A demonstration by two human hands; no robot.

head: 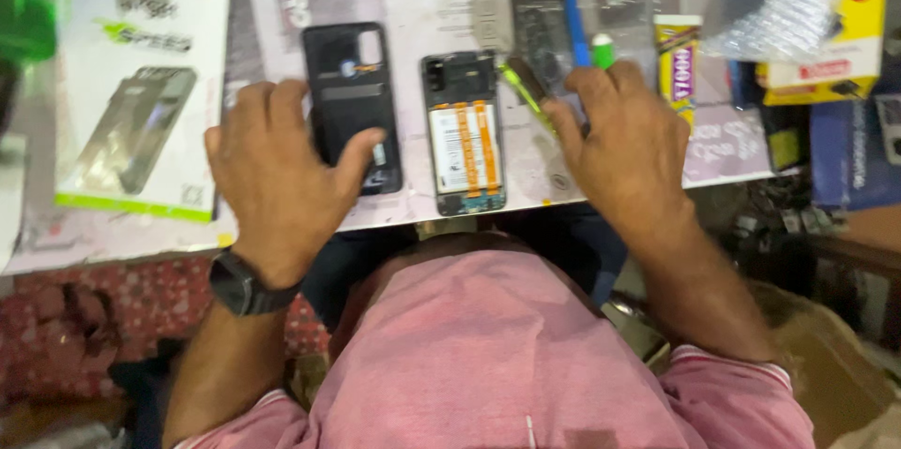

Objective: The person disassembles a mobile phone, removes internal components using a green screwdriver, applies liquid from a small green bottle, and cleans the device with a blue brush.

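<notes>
Pink shirt point(497, 355) below; both hands spread: left hand point(277, 172) touches back cover point(349, 102), right hand point(629, 144) beside opened phone point(464, 135).

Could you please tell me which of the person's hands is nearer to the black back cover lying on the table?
Left. The left hand rests on the black back cover, thumb across it; the right hand lies beyond the opened phone.
</notes>
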